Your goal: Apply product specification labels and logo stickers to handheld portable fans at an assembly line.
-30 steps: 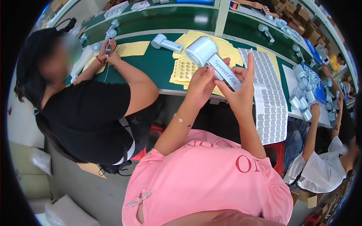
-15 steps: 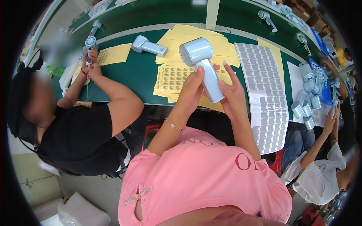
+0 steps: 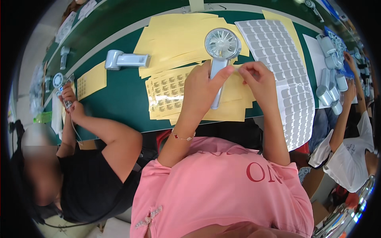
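A light-blue handheld fan [image 3: 222, 43] is gripped by its handle in my left hand [image 3: 201, 85], the fan head pointing away and its bladed round face turned up toward me. Just right of the handle, my right hand [image 3: 260, 81] has thumb and fingertips pinched together; whatever may be between them is too small to make out. Under both hands lie yellow sheets, the top one a sticker sheet [image 3: 166, 93] with rows of small dark labels. A second light-blue fan [image 3: 133, 60] rests on its side to the left.
A long sheet of grey stickers [image 3: 295, 93] overhangs the green table's [image 3: 115, 93] front edge at right. Several blue fan parts [image 3: 327, 85] are piled farther right. A co-worker in black [image 3: 95, 182] holds a fan at left; another in white [image 3: 345, 154] sits at right.
The fan has been turned so its blades face me and its handle stands more upright. My right hand has let go of the handle and pinched its fingers beside it. The view has shifted.
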